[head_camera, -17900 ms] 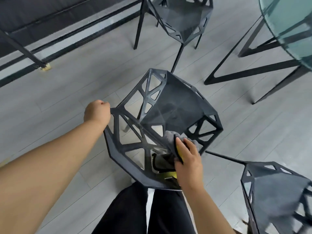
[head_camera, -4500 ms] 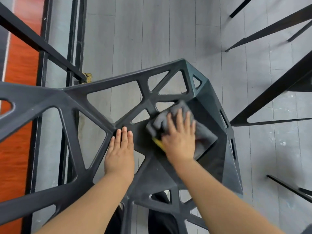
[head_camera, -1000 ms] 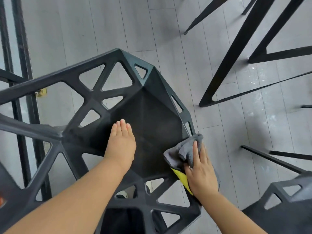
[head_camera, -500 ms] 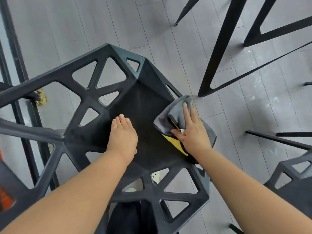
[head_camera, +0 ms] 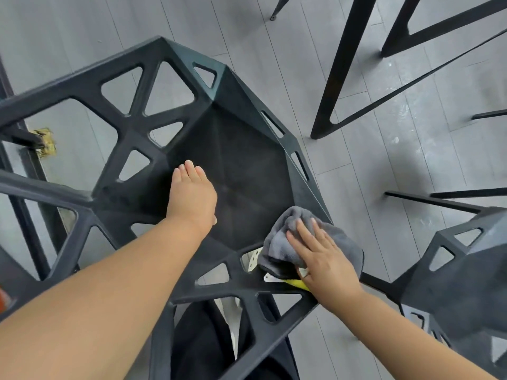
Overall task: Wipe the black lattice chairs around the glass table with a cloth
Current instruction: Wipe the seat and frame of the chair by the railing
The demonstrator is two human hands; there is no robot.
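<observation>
A black lattice chair (head_camera: 241, 149) fills the middle of the view, seen from above, its solid seat ringed by triangular openings. My left hand (head_camera: 192, 196) rests flat on the seat's left part with straight fingers. My right hand (head_camera: 323, 259) presses a crumpled grey cloth (head_camera: 296, 229) with a yellow underside onto the seat's front right rim, fingers spread flat over it. A second black lattice chair (head_camera: 461, 275) stands at the lower right, cut off by the frame edge.
Black angled table legs (head_camera: 337, 78) stand on the grey plank floor (head_camera: 397, 160) at the upper right. A black rail with a brass fitting (head_camera: 45, 141) runs along the left edge. My dark trousers show through the chair's lower openings.
My right hand has slid the cloth from the seat's right edge back down to the front right rim. My left hand stays flat on the seat.
</observation>
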